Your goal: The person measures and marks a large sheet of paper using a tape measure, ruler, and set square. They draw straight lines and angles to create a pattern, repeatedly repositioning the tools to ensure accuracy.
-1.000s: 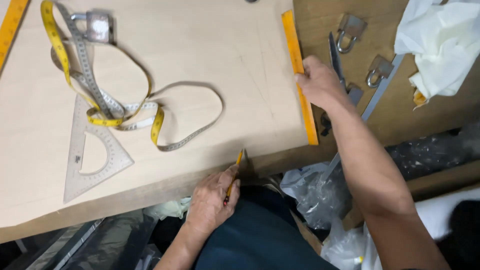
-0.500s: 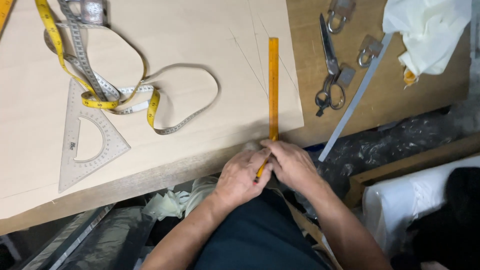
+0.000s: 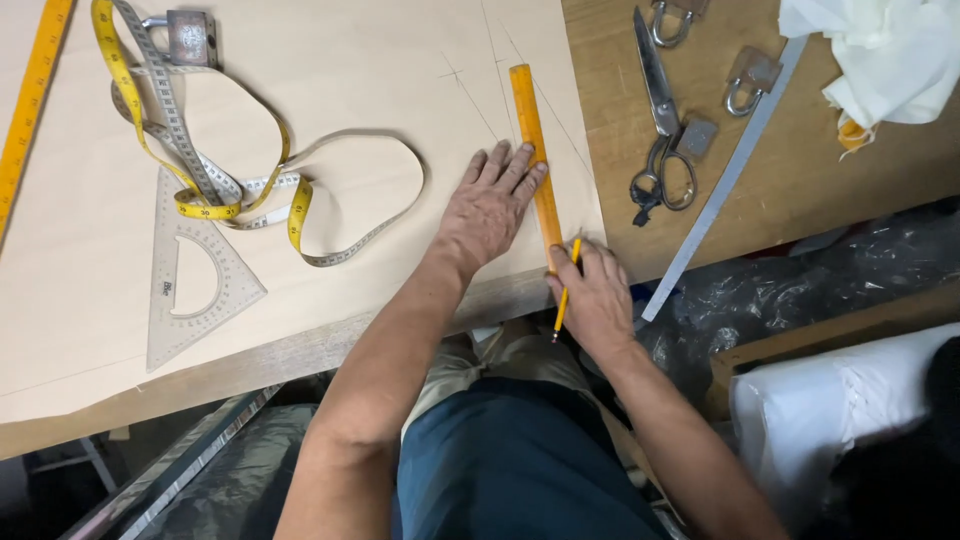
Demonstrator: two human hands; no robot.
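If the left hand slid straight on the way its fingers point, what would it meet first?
The left hand lies flat on the paper sheet, fingers pointing up and slightly right, already touching the orange ruler. Going on, it would likely push against that ruler first; beyond lies only sheet and pencil lines.

Two orange rulers (image 3: 534,150) (image 3: 28,110), one pencil (image 3: 567,285), one tape measure (image 3: 250,190), one set square (image 3: 190,280), one scissors (image 3: 662,130), three padlocks (image 3: 748,78) (image 3: 190,35) (image 3: 672,15).

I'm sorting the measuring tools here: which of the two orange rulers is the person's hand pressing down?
The short orange ruler near the sheet's right edge, under the left hand. The other orange ruler lies untouched at far left.
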